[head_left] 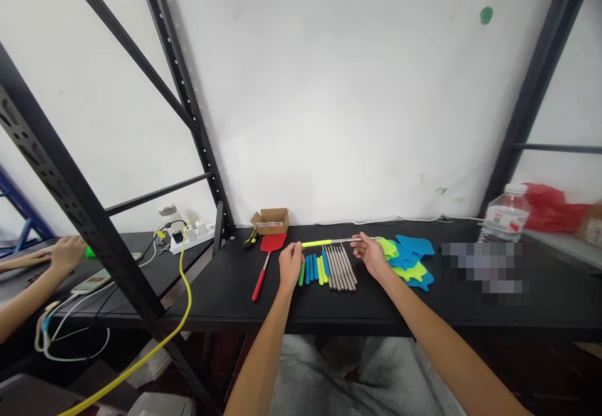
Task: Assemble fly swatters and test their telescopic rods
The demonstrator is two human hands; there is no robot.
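My left hand (291,264) is closed on the left end of a yellow-green handle (316,243). A thin metal rod (343,240) runs on from that handle, and my right hand (369,256) pinches it near its right end. The two parts lie in one line, level above the black table. Below sit a row of green, blue and yellow-green handles (315,268) and, beside it, several loose metal rods (342,270). Just right of my right hand is a pile of flat blue and yellow-green pieces (414,246).
A red flat-headed tool with a red handle (258,285) lies to the left. Behind it stands a small open cardboard box (274,220). A clear bottle (504,215) is at right. A yellow cable (188,290) hangs at left, near another person's hand (66,254).
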